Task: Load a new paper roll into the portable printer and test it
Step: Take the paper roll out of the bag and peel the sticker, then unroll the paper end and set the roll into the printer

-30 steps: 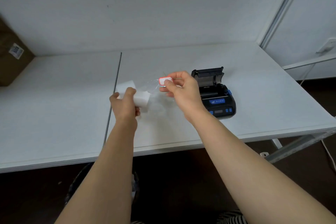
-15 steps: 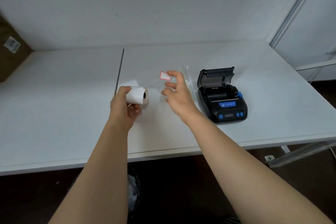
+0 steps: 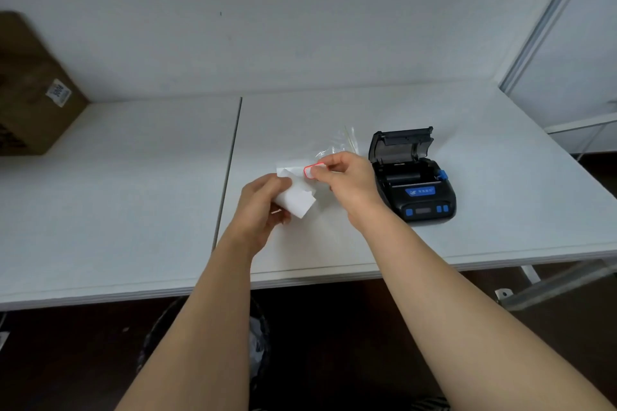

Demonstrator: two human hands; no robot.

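My left hand (image 3: 262, 207) grips a white paper roll (image 3: 297, 197) above the table, a loose flap of paper sticking up at its top. Just right of it, my right hand (image 3: 347, 183) pinches a small red-edged white sticker tab (image 3: 312, 170) that meets the roll's upper edge. A crumpled clear plastic wrapper (image 3: 337, 147) lies on the table behind my right hand. The black portable printer (image 3: 414, 190) with blue buttons stands to the right, its lid tilted up and back and its paper bay showing no roll.
Two white tabletops (image 3: 117, 197) meet at a dark seam (image 3: 230, 163). A brown cardboard box (image 3: 30, 87) stands at the far left against the wall. Below the table's front edge is a dark waste bin (image 3: 257, 337) with a liner.
My hands have come together: the right hand brought the red-edged tab back to the roll, and the left hand turned the roll so its side faces me. The wrapper now lies on the table.
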